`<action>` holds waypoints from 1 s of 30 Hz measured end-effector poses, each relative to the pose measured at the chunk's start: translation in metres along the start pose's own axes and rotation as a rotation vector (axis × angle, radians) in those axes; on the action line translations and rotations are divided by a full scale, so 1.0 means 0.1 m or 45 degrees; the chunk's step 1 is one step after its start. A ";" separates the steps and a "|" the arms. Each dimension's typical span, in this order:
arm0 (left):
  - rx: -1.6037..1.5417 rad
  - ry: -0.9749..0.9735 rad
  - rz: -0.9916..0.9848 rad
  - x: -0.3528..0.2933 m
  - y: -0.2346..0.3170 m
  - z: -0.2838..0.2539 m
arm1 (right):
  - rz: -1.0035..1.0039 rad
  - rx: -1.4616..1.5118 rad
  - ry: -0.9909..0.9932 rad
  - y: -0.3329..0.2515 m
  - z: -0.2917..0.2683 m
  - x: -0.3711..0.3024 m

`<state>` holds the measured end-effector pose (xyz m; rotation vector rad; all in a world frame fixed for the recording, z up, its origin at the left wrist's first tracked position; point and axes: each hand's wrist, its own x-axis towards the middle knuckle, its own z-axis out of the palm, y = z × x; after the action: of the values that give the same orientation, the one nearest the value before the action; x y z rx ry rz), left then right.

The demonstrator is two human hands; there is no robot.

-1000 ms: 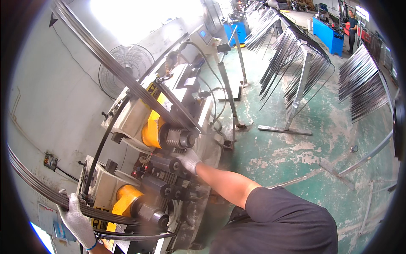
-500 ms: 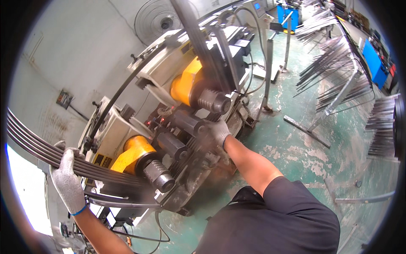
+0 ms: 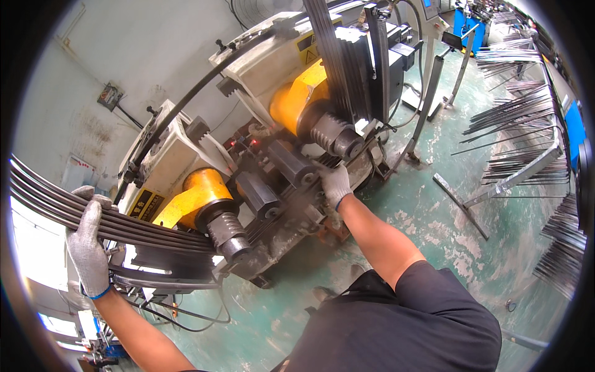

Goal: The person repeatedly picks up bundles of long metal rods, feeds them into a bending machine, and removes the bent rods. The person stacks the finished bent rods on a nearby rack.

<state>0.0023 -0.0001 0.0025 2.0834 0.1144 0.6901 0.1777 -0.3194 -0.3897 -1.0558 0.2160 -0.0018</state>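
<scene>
At the left, my left hand [image 3: 90,248], in a pale knitted glove, is closed around several long curved metal bars [image 3: 142,230] lying side by side. The bars run right, beneath a yellow arm [image 3: 197,197] with a ribbed steel roller [image 3: 230,237]. Beyond two dark hexagonal rollers [image 3: 291,163], dark bars [image 3: 331,59] rise steeply beside a second yellow arm [image 3: 304,90] and its ribbed roller [image 3: 334,133]. My right hand [image 3: 336,181], also gloved, is at the machine beside the farther hexagonal roller. Its fingers are mostly hidden, and what they touch cannot be made out.
A dark hose [image 3: 180,105] arches over the cream machine housing [image 3: 164,158]. To the right, a metal rack [image 3: 527,170] carries many thin rods above the worn green floor [image 3: 396,198]. A grey post [image 3: 427,105] stands behind the machine. Black cables [image 3: 180,325] hang at lower left.
The whole view has shifted, so the machine's far end and the rack sit farther right. The rising bars, blurred before, look sharper. My left hand stays on the bars; my right stays near the rollers.
</scene>
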 end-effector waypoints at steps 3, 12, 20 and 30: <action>-0.005 -0.029 -0.008 0.02 -0.06 -0.03 | -0.047 -0.105 -0.008 0.03 -0.03 0.04; 0.000 0.021 -0.102 0.02 0.00 0.00 | -0.162 -0.170 -0.028 0.05 -0.07 0.08; 0.200 0.007 0.063 -0.07 0.03 -0.03 | 0.055 -0.030 0.053 0.03 0.00 0.03; 0.026 0.637 0.001 -2.13 0.52 0.22 | 0.039 0.092 0.053 -0.55 -1.26 -1.46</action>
<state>-0.1737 -0.1177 -0.0573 1.8880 0.4008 1.2021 0.0175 -0.4400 -0.3761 -0.9808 0.2676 -0.0040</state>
